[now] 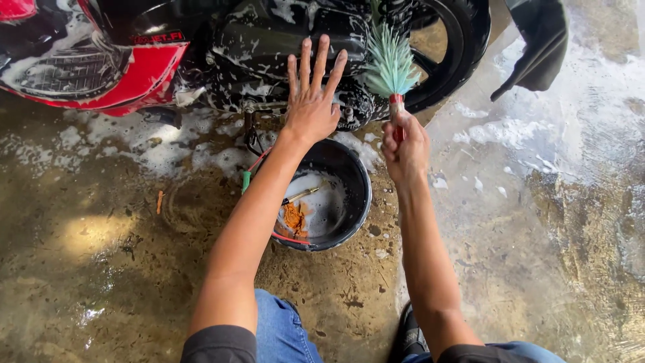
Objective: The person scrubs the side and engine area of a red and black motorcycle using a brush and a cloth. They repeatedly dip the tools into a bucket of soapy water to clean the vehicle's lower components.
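Teal brush (390, 66) gripped by right hand (405, 149); left hand (311, 107) — fingers spread — on soapy engine (269, 47).

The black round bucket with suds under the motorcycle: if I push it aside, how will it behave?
The black round bucket would probably slide easily, since the wet concrete floor looks soapy. It holds foamy water, so likely heavy and prone to slosh. Its wide base suggests little tipping.
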